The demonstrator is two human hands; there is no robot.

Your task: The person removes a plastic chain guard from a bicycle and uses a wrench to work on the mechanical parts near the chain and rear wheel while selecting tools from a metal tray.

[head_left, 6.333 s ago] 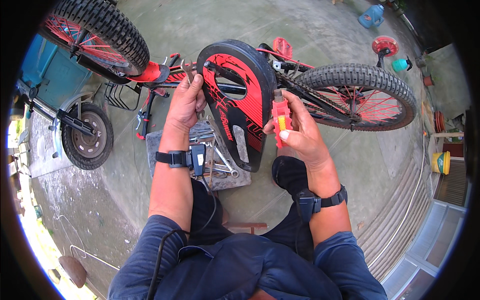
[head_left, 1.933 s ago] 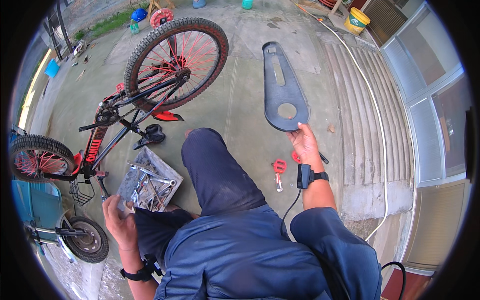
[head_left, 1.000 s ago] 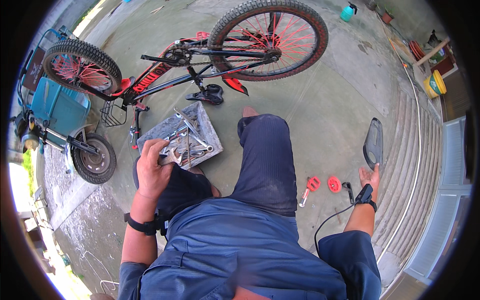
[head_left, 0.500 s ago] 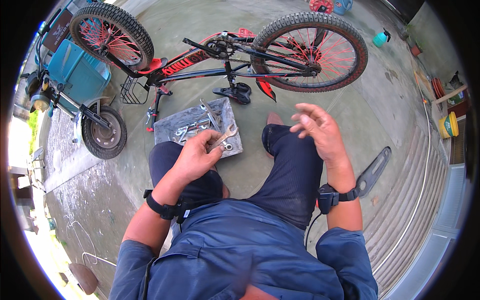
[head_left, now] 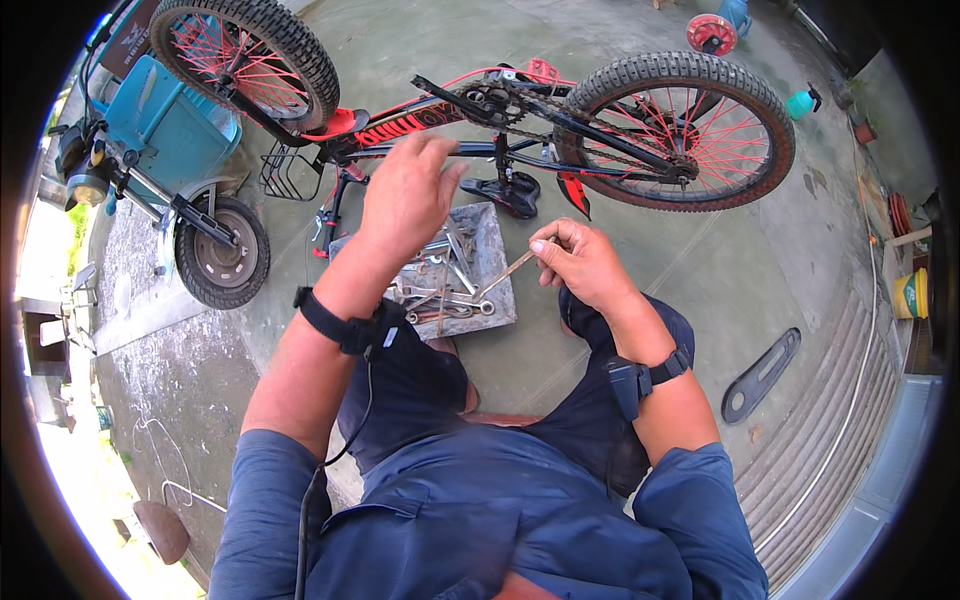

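My left hand is raised over the grey tool tray, below the bicycle frame; its fingers are loosely bent with the thumb apart, and I see nothing in it. My right hand pinches a long metal wrench between thumb and fingers, the wrench's ring end down at the tray's right part. Several other wrenches lie jumbled in the tray, partly hidden by my left wrist. Just beyond, a black-and-red bicycle lies with both wheels raised, its crank and chain exposed and its saddle on the floor.
A dark chain guard lies on the concrete at right, beside ridged steps. A teal three-wheeler stands at left. A teal sprayer, red round part, yellow bucket and hose are toward the edges.
The chain guard left my right hand for the floor. My left hand rose forward, its wrench no longer visible in it. My right hand came inward and now grips a wrench.
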